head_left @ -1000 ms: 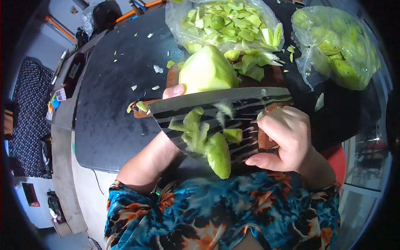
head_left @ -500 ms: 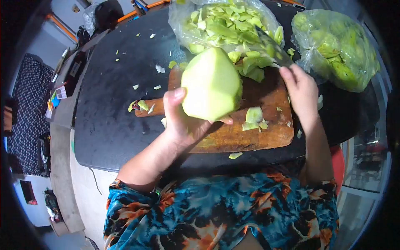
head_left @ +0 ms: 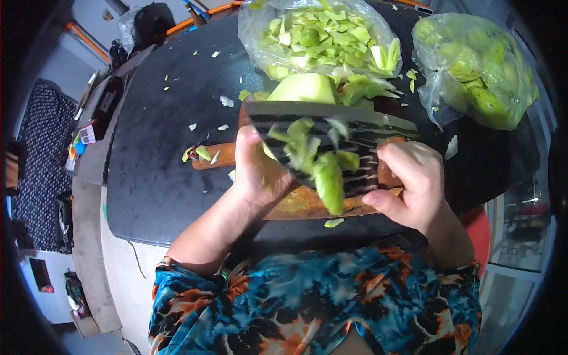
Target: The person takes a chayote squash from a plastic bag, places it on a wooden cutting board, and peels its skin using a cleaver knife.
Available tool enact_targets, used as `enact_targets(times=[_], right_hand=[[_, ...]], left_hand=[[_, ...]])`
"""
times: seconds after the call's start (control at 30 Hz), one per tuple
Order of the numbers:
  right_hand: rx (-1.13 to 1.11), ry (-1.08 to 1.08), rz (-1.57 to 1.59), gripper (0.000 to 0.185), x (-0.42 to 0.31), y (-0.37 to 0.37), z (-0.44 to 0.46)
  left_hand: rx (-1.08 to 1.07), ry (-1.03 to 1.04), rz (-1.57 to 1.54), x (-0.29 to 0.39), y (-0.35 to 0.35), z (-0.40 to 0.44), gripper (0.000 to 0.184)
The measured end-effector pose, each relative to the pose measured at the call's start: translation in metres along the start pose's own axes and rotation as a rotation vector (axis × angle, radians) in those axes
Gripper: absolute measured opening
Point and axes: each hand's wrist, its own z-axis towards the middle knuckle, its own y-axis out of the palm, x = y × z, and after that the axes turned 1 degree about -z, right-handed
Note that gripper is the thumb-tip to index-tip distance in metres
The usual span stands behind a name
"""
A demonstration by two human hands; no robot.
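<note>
My left hand is closed around a peeled pale green fruit, held above the cutting board. Only the fruit's top shows, because a broad cleaver covers the rest. My right hand grips the cleaver's brown handle, its thumb along the near side. The blade is tilted flat-side towards me, with green peel pieces on or in front of it, slightly blurred. Whether the edge touches the fruit I cannot tell. Beneath lies the wooden cutting board, largely hidden by the blade and hands.
Behind the board stands an open plastic bag filled with green slices. A clear bag of whole green fruits sits at the right. Peel scraps dot the dark table. The board's handle points left.
The cleaver has swung from beyond the board's right side to in front of the fruit, with my right hand nearer me. Peel pieces now appear at the blade. My left hand stays nearly in place.
</note>
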Motion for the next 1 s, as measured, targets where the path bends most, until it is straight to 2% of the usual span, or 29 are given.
enact_targets(times=[0.1,0.17,0.2,0.23,0.27,0.3,0.33,0.37,0.43,0.5,0.6,0.67,0.7,0.77,0.8,0.83,0.9,1.0], right_hand=[[0.013,-0.021,-0.084,0.044,0.000,0.003,0.002],[0.085,0.012,-0.233,0.044,0.013,0.009,0.002],[0.100,0.120,-0.276,0.044,0.021,0.012,0.002],[0.130,0.371,-0.254,0.043,0.031,0.015,0.006],[0.155,0.525,-0.334,0.041,0.056,0.014,0.007],[0.231,0.611,-0.250,0.041,0.076,0.010,0.007],[0.300,0.581,-0.263,0.038,0.088,0.003,0.004],[0.256,0.632,-0.313,0.035,0.090,-0.005,-0.001],[0.333,0.527,-0.169,0.029,0.079,-0.002,-0.006],[0.253,0.443,-0.046,0.026,0.057,0.004,-0.009],[0.061,0.307,0.060,0.028,0.018,0.007,-0.010],[-0.012,0.098,0.019,0.035,0.005,0.010,-0.009],[-0.062,0.023,0.000,0.038,-0.002,0.010,-0.007],[-0.075,-0.075,-0.079,0.043,-0.010,0.013,-0.005],[-0.067,-0.106,-0.089,0.044,-0.013,0.015,-0.005],[-0.068,-0.112,-0.106,0.044,-0.014,0.015,-0.004],[-0.071,-0.121,-0.138,0.045,-0.016,0.016,-0.004],[-0.051,-0.145,-0.176,0.047,-0.016,0.020,-0.003]], left_hand=[[-0.186,-0.038,-0.418,-0.003,-0.005,0.003,0.075],[-0.153,-0.027,-0.269,0.001,-0.002,0.004,0.074],[-0.033,0.012,-0.223,0.002,0.001,0.005,0.073],[-0.060,-0.001,-0.208,0.002,-0.008,0.005,0.073],[-0.038,-0.011,-0.184,0.002,-0.010,0.005,0.074],[-0.017,-0.024,-0.161,0.002,-0.010,0.005,0.076],[-0.025,-0.038,-0.190,0.003,-0.010,0.006,0.075],[-0.031,-0.051,-0.223,0.003,-0.009,0.005,0.075],[0.044,-0.039,-0.244,0.001,-0.007,0.004,0.072],[0.196,0.016,-0.202,0.002,0.000,0.009,0.069],[0.219,0.057,-0.229,-0.003,0.001,0.011,0.063],[0.260,-0.003,-0.259,-0.003,0.000,0.007,0.060],[0.208,-0.044,-0.295,-0.003,0.002,0.004,0.061],[-0.043,-0.217,-0.522,0.003,-0.015,0.008,0.064],[-0.034,-0.226,-0.454,0.004,-0.006,0.006,0.067],[0.102,-0.177,-0.308,0.004,0.005,0.004,0.069],[-0.047,-0.163,-0.358,0.003,-0.001,0.004,0.068],[-0.016,-0.159,-0.324,0.004,0.000,0.005,0.067]])
